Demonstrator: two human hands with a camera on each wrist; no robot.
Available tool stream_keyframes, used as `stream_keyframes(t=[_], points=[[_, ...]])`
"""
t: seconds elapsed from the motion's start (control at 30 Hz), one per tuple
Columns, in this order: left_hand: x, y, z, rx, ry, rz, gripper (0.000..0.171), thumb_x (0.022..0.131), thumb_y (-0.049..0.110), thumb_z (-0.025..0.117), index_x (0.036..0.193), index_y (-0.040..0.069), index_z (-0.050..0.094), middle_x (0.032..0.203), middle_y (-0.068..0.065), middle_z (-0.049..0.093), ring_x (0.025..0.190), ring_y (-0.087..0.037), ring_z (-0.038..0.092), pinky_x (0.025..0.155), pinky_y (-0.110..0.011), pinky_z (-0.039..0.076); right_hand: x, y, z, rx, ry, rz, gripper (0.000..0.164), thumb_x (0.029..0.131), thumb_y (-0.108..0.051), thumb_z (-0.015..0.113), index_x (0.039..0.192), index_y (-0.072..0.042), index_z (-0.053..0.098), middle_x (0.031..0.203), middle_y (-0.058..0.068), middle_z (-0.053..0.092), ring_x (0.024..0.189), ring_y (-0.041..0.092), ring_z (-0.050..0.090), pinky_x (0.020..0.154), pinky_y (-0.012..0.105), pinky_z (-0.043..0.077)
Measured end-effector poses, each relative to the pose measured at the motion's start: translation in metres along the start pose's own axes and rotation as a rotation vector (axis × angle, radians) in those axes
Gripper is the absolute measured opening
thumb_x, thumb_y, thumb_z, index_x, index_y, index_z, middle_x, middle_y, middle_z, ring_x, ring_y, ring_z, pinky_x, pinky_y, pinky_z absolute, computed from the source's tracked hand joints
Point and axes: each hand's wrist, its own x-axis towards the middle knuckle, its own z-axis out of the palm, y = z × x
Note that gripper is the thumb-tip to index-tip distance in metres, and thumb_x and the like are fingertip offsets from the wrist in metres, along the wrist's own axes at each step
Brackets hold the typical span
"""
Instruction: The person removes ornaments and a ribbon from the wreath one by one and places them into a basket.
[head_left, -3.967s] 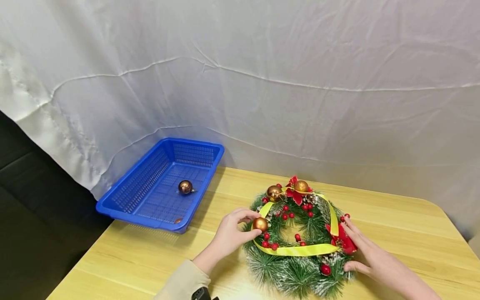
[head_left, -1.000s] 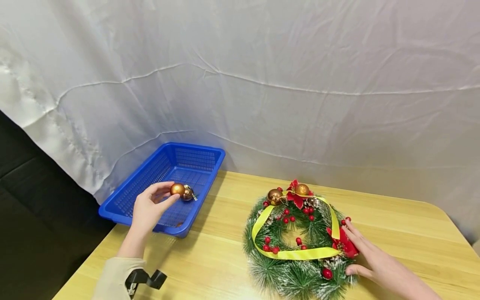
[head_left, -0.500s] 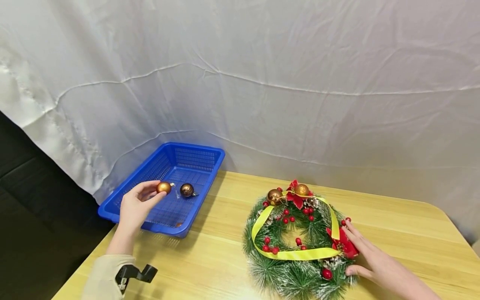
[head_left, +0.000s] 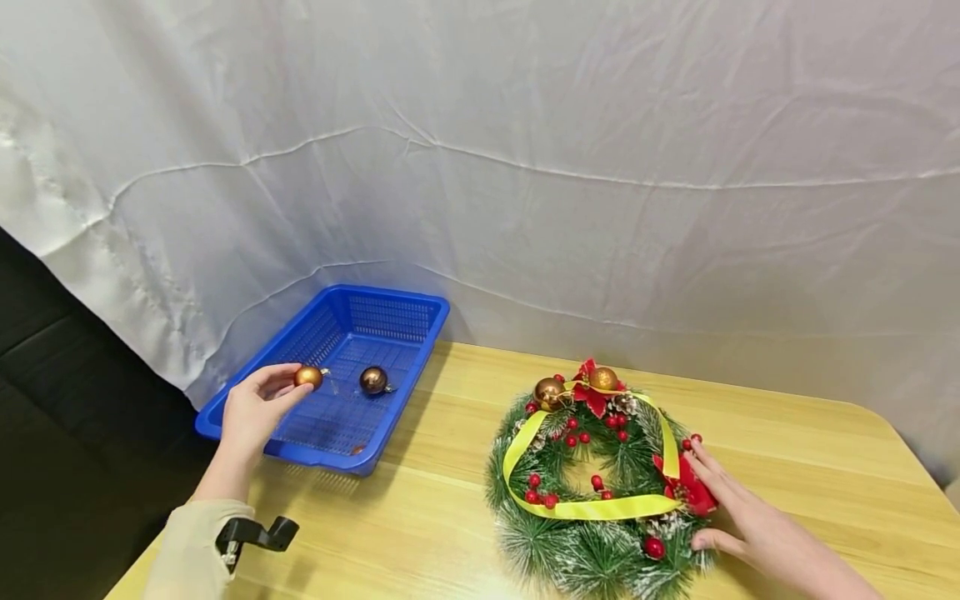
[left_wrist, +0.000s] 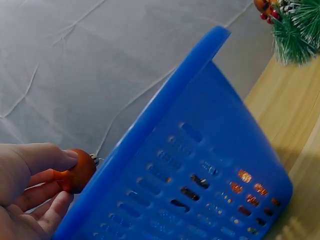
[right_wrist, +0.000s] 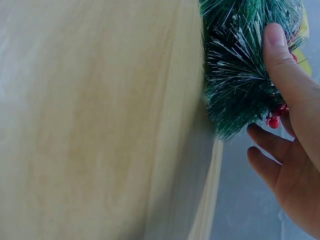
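Left hand [head_left: 251, 410] pinches a gold bauble [head_left: 308, 377] between thumb and fingertips, grip curled round it, held over the near-left part of the blue basket [head_left: 247, 400], just inside its left rim. Second bauble, darker bronze [head_left: 372, 380], lies on the basket floor to the right of the held one, apart from it. Basket sits at the far-left corner of the bench [head_left: 420, 517], its left side at the bench edge, dark drop beyond; white backdrop sheet [head_left: 525, 167] close behind its far wall. Open bench strip between basket and wreath [head_left: 600, 483], more bare bench near and right of the wreath. Right hand [head_left: 750, 521] lies flat with fingers straight against the wreath's right side, fingertips on the red flower [head_left: 693, 492], thumb at the near-right needles; grip loose, nothing clasped. Wreath lies flat, carrying two gold balls [head_left: 549, 390] at its far side and a yellow ribbon [head_left: 592, 505] looped across. Left wrist view adds what head view lacks: the bauble's [left_wrist: 76, 171] cap and hanger wire pointing toward the basket rim [left_wrist: 165, 105], thumb on top, fingers under. Right wrist view shows the thumb [right_wrist: 282, 55] pressed into frosted needles [right_wrist: 235, 80] and red berries [right_wrist: 274, 120] by the fingers, bare bench [right_wrist: 100, 125] to the side.
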Motion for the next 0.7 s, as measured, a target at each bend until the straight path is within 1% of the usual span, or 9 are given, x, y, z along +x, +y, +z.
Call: stream_keyframes(t=[0.07, 0.13, 0.3, 0.37, 0.5, 0.53, 0.63, 0.67, 0.7], points=[[0.003, -0.001, -0.002, 0.020, -0.020, 0.004, 0.044, 0.084, 0.017, 0.075, 0.119, -0.005, 0.061, 0.112, -0.021, 0.063, 0.083, 0.010, 0.056, 0.073, -0.007, 0.047, 0.000, 0.000, 0.000, 0.007, -0.002, 0.002, 0.098, 0.076, -0.043, 0.075, 0.153, -0.012, 0.023, 0.156, 0.015, 0.019, 0.127, -0.002, 0.019, 0.086, 0.051, 0.049], [0.005, -0.001, -0.003, 0.051, -0.047, 0.008, 0.045, 0.084, 0.019, 0.075, 0.119, -0.005, 0.061, 0.114, -0.024, 0.062, 0.082, 0.011, 0.055, 0.073, -0.006, 0.046, 0.000, 0.000, 0.000, -0.001, -0.007, 0.005, 0.098, 0.076, -0.044, 0.075, 0.153, -0.012, 0.023, 0.156, 0.014, 0.019, 0.127, -0.002, 0.019, 0.087, 0.051, 0.048], [0.012, -0.004, -0.006, 0.103, -0.120, 0.027, 0.045, 0.084, 0.020, 0.075, 0.119, -0.005, 0.061, 0.113, -0.024, 0.063, 0.082, 0.010, 0.054, 0.072, -0.007, 0.045, 0.000, 0.002, 0.000, -0.007, -0.007, 0.001, 0.098, 0.075, -0.043, 0.075, 0.152, -0.012, 0.023, 0.157, 0.014, 0.019, 0.128, -0.010, 0.012, 0.089, 0.047, 0.046], [0.015, -0.005, -0.007, 0.108, -0.148, 0.042, 0.044, 0.084, 0.019, 0.075, 0.119, -0.005, 0.061, 0.113, -0.024, 0.063, 0.083, 0.009, 0.054, 0.072, -0.008, 0.045, 0.001, 0.003, 0.001, -0.001, 0.001, -0.017, 0.099, 0.074, -0.042, 0.076, 0.152, -0.011, 0.024, 0.156, 0.015, 0.019, 0.128, -0.011, 0.009, 0.088, 0.048, 0.046], [0.019, -0.008, -0.008, 0.122, -0.202, 0.046, 0.045, 0.086, 0.021, 0.073, 0.120, -0.005, 0.060, 0.115, -0.024, 0.063, 0.089, 0.003, 0.057, 0.074, -0.009, 0.045, 0.000, 0.004, 0.002, 0.005, 0.007, -0.041, 0.100, 0.073, -0.042, 0.076, 0.152, -0.009, 0.024, 0.156, 0.015, 0.019, 0.129, -0.014, 0.006, 0.086, 0.051, 0.045], [0.020, -0.008, -0.008, 0.127, -0.208, 0.042, 0.046, 0.086, 0.022, 0.073, 0.121, -0.005, 0.060, 0.116, -0.024, 0.062, 0.090, 0.001, 0.058, 0.074, -0.010, 0.045, 0.000, 0.004, 0.002, 0.012, 0.007, -0.047, 0.099, 0.073, -0.041, 0.077, 0.151, -0.008, 0.024, 0.156, 0.016, 0.019, 0.129, -0.014, 0.005, 0.085, 0.053, 0.046], [0.020, -0.009, -0.008, 0.132, -0.209, 0.024, 0.048, 0.087, 0.023, 0.072, 0.123, -0.005, 0.058, 0.118, -0.024, 0.062, 0.092, 0.000, 0.058, 0.075, -0.010, 0.044, -0.001, 0.005, 0.001, -0.003, -0.005, -0.023, 0.098, 0.075, -0.044, 0.075, 0.152, -0.011, 0.024, 0.156, 0.014, 0.020, 0.129, -0.013, 0.008, 0.087, 0.049, 0.048], [0.020, -0.010, -0.008, 0.127, -0.203, 0.021, 0.049, 0.087, 0.023, 0.072, 0.124, -0.005, 0.058, 0.118, -0.024, 0.061, 0.092, 0.001, 0.057, 0.075, -0.010, 0.044, 0.000, 0.005, 0.001, -0.011, -0.008, -0.016, 0.098, 0.075, -0.045, 0.074, 0.152, -0.011, 0.025, 0.156, 0.014, 0.021, 0.129, -0.011, 0.010, 0.087, 0.047, 0.048], [0.020, -0.010, -0.007, 0.121, -0.195, 0.019, 0.049, 0.087, 0.023, 0.072, 0.124, -0.005, 0.058, 0.119, -0.024, 0.061, 0.091, 0.002, 0.056, 0.075, -0.010, 0.044, 0.000, 0.005, 0.001, -0.013, -0.013, -0.015, 0.097, 0.075, -0.045, 0.074, 0.152, -0.011, 0.024, 0.156, 0.014, 0.021, 0.131, -0.005, 0.015, 0.087, 0.047, 0.048]])
